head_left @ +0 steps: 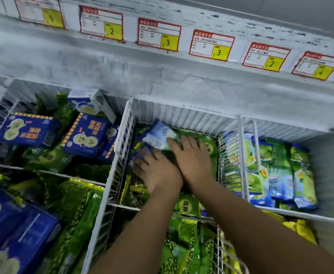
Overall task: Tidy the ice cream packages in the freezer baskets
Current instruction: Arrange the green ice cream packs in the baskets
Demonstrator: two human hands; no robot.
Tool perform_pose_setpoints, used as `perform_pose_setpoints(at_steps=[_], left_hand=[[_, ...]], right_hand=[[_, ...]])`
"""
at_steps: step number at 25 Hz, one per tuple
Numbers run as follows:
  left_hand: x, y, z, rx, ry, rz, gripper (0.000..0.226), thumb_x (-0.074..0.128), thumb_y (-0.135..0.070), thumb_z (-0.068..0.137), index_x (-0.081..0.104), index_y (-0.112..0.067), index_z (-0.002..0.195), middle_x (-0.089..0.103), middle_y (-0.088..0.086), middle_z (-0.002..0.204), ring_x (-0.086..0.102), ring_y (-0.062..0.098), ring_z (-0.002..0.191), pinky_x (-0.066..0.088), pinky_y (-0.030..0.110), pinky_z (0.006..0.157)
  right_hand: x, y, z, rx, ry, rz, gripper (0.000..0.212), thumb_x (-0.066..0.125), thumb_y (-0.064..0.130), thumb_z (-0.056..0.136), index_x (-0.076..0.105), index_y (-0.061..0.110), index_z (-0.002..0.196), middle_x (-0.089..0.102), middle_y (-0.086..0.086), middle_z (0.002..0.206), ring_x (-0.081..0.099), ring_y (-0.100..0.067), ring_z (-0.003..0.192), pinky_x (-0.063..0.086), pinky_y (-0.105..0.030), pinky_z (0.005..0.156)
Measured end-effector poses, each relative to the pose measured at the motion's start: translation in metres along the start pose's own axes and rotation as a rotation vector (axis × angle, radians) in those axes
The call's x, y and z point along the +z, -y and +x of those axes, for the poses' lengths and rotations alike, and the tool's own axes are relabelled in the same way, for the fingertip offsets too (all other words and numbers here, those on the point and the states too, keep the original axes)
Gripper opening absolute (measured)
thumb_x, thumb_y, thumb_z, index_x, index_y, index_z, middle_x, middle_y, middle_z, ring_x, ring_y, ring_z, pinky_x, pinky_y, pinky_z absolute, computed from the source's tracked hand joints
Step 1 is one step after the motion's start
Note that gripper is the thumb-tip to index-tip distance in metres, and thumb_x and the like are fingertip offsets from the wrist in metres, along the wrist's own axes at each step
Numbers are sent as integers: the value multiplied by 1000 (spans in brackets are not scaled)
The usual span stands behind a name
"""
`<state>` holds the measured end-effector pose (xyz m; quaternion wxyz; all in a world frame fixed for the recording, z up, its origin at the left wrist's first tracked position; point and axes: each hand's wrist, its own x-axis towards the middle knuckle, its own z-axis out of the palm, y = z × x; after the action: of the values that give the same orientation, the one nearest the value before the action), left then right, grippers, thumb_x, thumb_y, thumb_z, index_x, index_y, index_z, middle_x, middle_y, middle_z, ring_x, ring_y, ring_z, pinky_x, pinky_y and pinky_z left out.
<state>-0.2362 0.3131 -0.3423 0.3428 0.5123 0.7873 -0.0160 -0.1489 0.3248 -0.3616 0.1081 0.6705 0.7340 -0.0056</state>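
Likely step: flattening loose packs in middle basket (123, 127).
Doing it well: keeping palms flat, pushing evenly, easing pale blue package (158, 135) level among green packages (186, 206).
Left hand (158, 172): fingers spreading, pressing packs beneath, gripping nothing.
Right hand (192, 157), touching its right side: fingers lying straight, tips resting on pale blue package just ahead, grasping nothing.

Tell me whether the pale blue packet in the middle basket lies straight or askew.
Askew: the pale blue packet sits diagonally across the green packets, not square with the basket; the right hand touches its near end.
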Motion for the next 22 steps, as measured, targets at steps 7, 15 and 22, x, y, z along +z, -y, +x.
perform_pose_setpoints(at_steps=[7,15,22], left_hand=[[9,2,-8,39,-66,-103,72,38,-32,97,-5,-15,151,-12,2,160,-17,38,143,5,56,115],[5,6,-10,-122,-16,-166,72,42,-33,96,2,-7,150,2,33,151,16,47,136,19,46,112],[-23,-2,-65,280,-379,-450,69,54,-30,95,16,-21,152,4,13,159,11,30,140,21,42,112]], right_hand=[[11,-11,-10,-4,-262,85,61,65,50,82,56,12,128,54,-18,132,52,-34,116,29,-47,96],[5,3,8,-48,-166,174,61,79,40,72,59,19,126,56,-19,105,55,-39,93,46,-42,72],[-79,-9,-39,195,-413,598,57,65,47,81,49,33,134,44,-5,130,57,-26,109,52,-36,74]])
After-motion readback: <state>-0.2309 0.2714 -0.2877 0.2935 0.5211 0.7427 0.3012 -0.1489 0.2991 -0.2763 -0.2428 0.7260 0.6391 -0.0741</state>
